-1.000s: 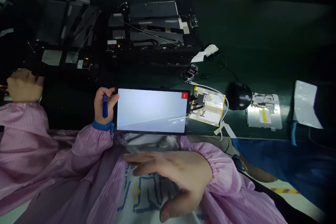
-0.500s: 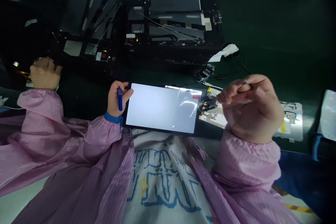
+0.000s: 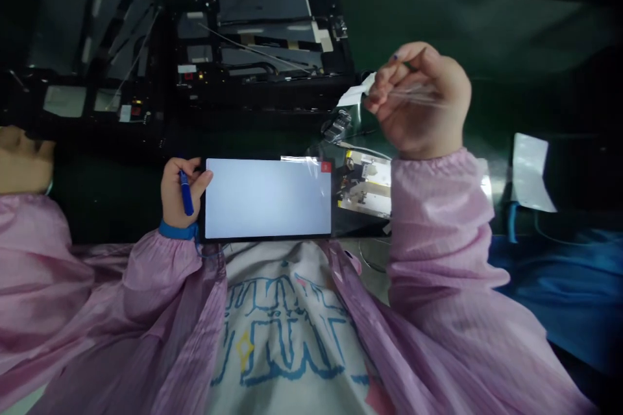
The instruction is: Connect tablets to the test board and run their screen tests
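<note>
My left hand [image 3: 181,194] grips the left edge of a display screen [image 3: 267,201], thumb on its top face. The screen is lit plain white, with a red tab [image 3: 326,167] at its upper right corner. A blue pen [image 3: 186,194] is also tucked in that hand, upright along the palm. My right hand [image 3: 423,100] is raised to the right, fingers curled in a pinch. Thin clear plastic film [image 3: 413,94] trails across its palm, blurred by motion. Glossy streaks also show along the screen's upper right edge.
Opened black device housings [image 3: 263,45] with cables lie at the back; another stands left of it [image 3: 97,52]. A metal-plated part [image 3: 367,185] with yellow edges is right of the screen. A white sheet [image 3: 533,172] lies farther right. A co-worker's hand [image 3: 24,159] is at far left.
My right hand has risen and moved away from me, with clear film now showing across it. The view has shifted right, and the screen now lies more level in my left hand.
</note>
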Demonstrator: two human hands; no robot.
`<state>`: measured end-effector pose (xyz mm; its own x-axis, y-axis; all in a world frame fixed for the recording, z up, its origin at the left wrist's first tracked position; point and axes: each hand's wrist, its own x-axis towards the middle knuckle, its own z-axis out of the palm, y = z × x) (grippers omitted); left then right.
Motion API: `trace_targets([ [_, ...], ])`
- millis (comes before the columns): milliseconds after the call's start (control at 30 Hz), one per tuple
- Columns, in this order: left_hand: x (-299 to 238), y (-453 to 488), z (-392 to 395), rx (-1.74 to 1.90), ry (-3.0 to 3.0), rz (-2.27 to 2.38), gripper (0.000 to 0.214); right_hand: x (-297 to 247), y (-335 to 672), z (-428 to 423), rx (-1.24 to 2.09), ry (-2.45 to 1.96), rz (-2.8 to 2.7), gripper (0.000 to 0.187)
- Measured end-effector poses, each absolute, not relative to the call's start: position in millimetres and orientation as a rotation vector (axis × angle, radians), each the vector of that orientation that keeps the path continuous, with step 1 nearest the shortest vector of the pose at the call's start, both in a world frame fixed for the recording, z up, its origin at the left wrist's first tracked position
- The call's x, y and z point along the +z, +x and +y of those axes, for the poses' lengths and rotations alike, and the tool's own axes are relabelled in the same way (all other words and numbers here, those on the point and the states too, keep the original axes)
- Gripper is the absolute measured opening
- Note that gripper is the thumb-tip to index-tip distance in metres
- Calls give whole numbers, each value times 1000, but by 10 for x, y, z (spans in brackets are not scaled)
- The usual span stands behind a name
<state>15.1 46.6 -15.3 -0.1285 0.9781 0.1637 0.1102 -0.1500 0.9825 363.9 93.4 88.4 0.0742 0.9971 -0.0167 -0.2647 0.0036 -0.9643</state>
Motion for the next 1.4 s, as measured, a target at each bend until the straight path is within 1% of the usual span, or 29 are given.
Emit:
trace_targets([
  [167, -147, 170, 493, 1387, 1338, 1284, 43, 951, 3624, 1019, 1326, -1004, -916, 29],
  [400, -117, 179, 484, 1373, 1324, 1307, 45, 948, 3679, 1055, 1283, -956, -878, 36],
  [467, -121, 172, 481, 1372, 1315, 1307, 45, 954, 3716, 1050, 1268, -967, -896, 40],
  [567, -132, 165, 485, 1372, 1319, 1287, 44, 964, 3742, 1033, 1247, -941, -920, 52],
  [600, -135, 165, 488, 1373, 1329, 1286, 43, 963, 3736, 1020, 1242, -927, -928, 53],
  [767, -141, 162, 498, 1380, 1357, 1304, 42, 893, 3610, 833, 1115, -940, -1003, 40],
  [933, -147, 142, 490, 1359, 1391, 1337, 42, 702, 3487, 400, 1068, -788, -1168, 36],
  [1067, -131, 137, 481, 1388, 1467, 1403, 34, 576, 3312, -86, 1047, -738, -1430, 27],
  [1100, -125, 138, 480, 1396, 1482, 1414, 32, 552, 3240, -204, 981, -715, -1543, 28],
  [1167, -114, 140, 478, 1397, 1507, 1425, 31, 503, 3069, -406, 846, -651, -1755, 42],
  [1233, -104, 141, 476, 1392, 1525, 1441, 29, 449, 2888, -554, 785, -576, -1887, 54],
  [1300, -92, 145, 473, 1390, 1546, 1465, 29, 393, 2729, -652, 807, -500, -1959, 55],
  [1400, -70, 158, 472, 1393, 1568, 1498, 32, 330, 2576, -732, 885, -400, -2091, 51],
])
